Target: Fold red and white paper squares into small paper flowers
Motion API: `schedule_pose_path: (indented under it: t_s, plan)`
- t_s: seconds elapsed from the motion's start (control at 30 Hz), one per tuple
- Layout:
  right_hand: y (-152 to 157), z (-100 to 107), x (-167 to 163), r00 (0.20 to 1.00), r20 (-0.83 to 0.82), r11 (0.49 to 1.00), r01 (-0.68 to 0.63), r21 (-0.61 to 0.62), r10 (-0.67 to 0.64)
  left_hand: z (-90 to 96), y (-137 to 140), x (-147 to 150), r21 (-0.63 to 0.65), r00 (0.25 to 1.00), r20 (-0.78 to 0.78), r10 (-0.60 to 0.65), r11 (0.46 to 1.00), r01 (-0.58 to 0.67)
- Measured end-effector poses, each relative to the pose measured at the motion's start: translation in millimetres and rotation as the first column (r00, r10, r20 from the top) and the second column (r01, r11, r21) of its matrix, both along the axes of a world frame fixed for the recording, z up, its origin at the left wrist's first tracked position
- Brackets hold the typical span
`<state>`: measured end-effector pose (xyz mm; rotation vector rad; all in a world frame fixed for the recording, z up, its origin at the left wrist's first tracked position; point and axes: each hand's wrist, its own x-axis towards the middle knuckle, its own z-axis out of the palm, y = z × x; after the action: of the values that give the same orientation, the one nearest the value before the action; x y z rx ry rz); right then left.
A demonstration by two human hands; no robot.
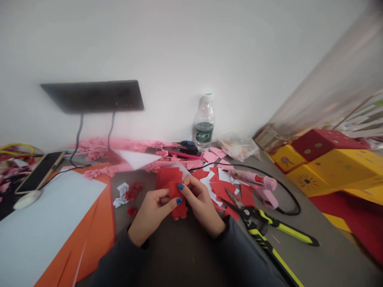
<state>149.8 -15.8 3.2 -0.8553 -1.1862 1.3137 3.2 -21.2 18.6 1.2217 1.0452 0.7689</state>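
Observation:
Both hands meet on a small red piece of paper (176, 190) above the dark table. My left hand (152, 212) pinches it from the left, thumb on its face and fingers behind. From the right, my right hand (201, 204) grips its upper edge between thumb and fingers. Just behind the hands lies a stack of red paper (168, 176). Small red paper flowers (131, 195) and white paper flowers (120, 195) sit left of my left hand. Red and white paper scraps (220, 187) spread out beyond my right hand.
Open shears (247, 213) and a pink glue gun (254, 179) with a black cord lie on the right. A water bottle (205, 123) stands by the wall. White sheets (50, 223) over orange paper (98, 223) cover the left. Yellow boxes (338, 167) are at far right.

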Motion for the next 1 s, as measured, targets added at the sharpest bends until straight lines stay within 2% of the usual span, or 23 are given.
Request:
schedule_pose_path:
  t_s: [0.17, 0.37, 0.8, 1.0]
  plan:
    - [0.1, 0.4, 0.2, 1.0, 0.011, 0.999, -0.014, -0.029, 0.014, 0.4, -0.4, 0.0, -0.029, 1.0, 0.019, -0.008, 1.0, 0.009]
    - [-0.4, 0.1, 1.3, 1.0, 0.013, 1.0, -0.013, -0.006, 0.014, 3.2, -0.8, 0.5, -0.045, 0.999, 0.048, 0.001, 0.999, 0.001]
    - [0.3, -0.2, 2.1, 1.0, 0.027, 1.0, -0.008, 0.015, 0.007, 0.4, -0.4, -2.3, -0.013, 1.0, 0.021, -0.023, 1.0, 0.023]
    - [0.3, -0.6, 2.5, 0.999, 0.036, 1.0, -0.008, 0.001, 0.008, -2.6, -1.0, -2.2, -0.069, 0.998, 0.064, -0.028, 0.997, 0.032]
